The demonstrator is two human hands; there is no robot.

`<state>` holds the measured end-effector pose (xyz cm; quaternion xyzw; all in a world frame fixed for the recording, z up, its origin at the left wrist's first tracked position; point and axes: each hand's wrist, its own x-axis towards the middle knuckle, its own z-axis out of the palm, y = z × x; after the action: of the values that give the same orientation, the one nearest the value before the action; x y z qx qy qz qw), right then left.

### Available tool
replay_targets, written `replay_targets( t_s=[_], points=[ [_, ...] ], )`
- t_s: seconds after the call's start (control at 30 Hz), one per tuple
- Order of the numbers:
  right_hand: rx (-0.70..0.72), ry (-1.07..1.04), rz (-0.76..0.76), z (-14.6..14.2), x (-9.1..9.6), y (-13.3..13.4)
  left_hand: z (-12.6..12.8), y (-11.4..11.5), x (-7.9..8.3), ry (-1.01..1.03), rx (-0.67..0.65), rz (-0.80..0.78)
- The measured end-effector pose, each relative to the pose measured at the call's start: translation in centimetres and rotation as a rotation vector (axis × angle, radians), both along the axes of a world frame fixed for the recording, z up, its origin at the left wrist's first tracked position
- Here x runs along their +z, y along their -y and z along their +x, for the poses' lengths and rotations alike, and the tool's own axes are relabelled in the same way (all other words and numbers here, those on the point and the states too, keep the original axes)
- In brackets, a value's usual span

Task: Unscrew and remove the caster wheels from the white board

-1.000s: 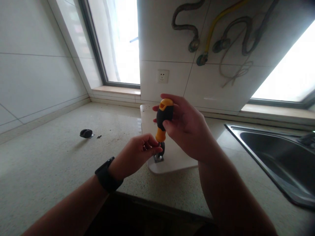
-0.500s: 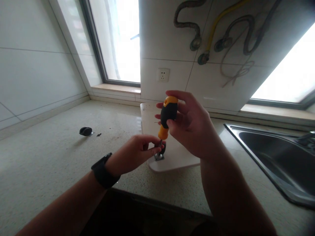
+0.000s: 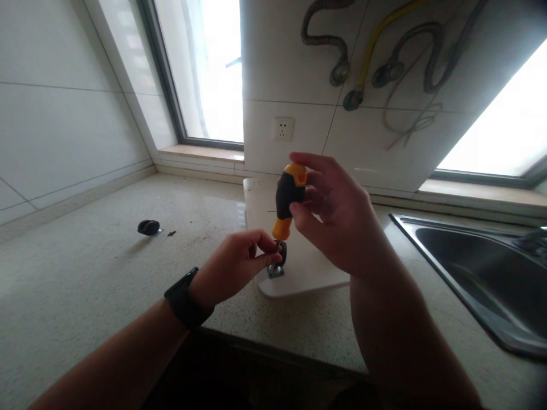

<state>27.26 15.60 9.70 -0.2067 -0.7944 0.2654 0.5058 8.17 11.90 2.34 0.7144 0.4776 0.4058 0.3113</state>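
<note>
My right hand (image 3: 331,219) holds a yellow-and-black screwdriver (image 3: 290,196) by its handle, thumb on the near side and one finger up at the butt end. The tool is slightly tilted, its tip down at a black caster (image 3: 282,254) with a square metal plate. That caster sits on the near corner of a white board (image 3: 307,279) with rounded corners. Thumb and fingertips of my left hand (image 3: 239,259) pinch the screwdriver's shaft just beside the caster wheel. The tip and any screw under it are hidden.
Another black caster (image 3: 149,228) lies on the speckled countertop (image 3: 106,285) at left, a small dark piece (image 3: 171,233) beside it. At right is a steel sink (image 3: 465,273). Behind stands a tiled wall with a socket (image 3: 284,129) and several hoses (image 3: 371,45).
The screwdriver handle has turned about its axis and shifted slightly left. My right hand's fingers have loosened and moved back around the handle. My left hand stays at the shaft.
</note>
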Motion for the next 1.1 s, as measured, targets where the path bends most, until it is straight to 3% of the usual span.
replay_targets(
  t_s=[0.27,0.43,0.57,0.67,0.8,1.1],
  points=[
    [-0.049,0.033,0.032,-0.3,0.1,0.2,0.4,0.4,-0.2,-0.023,0.033,0.018],
    [0.097,-0.056,-0.143,-0.1,0.4,-0.4,-0.1,0.3,0.6,-0.031,-0.054,-0.033],
    [0.201,-0.063,-0.181,-0.1,0.3,-0.6,-0.1,0.2,0.7,0.116,-0.138,-0.112],
    [0.119,-0.02,-0.128,-0.1,0.1,-0.7,0.2,0.0,0.5,0.206,-0.12,-0.096],
    [-0.004,0.028,-0.069,0.0,-0.2,-0.8,0.5,0.1,0.5,0.18,-0.065,-0.079],
    [0.13,-0.036,-0.063,-0.8,-0.2,0.3,0.6,-0.2,-1.5,0.184,0.01,-0.029]
  ],
)
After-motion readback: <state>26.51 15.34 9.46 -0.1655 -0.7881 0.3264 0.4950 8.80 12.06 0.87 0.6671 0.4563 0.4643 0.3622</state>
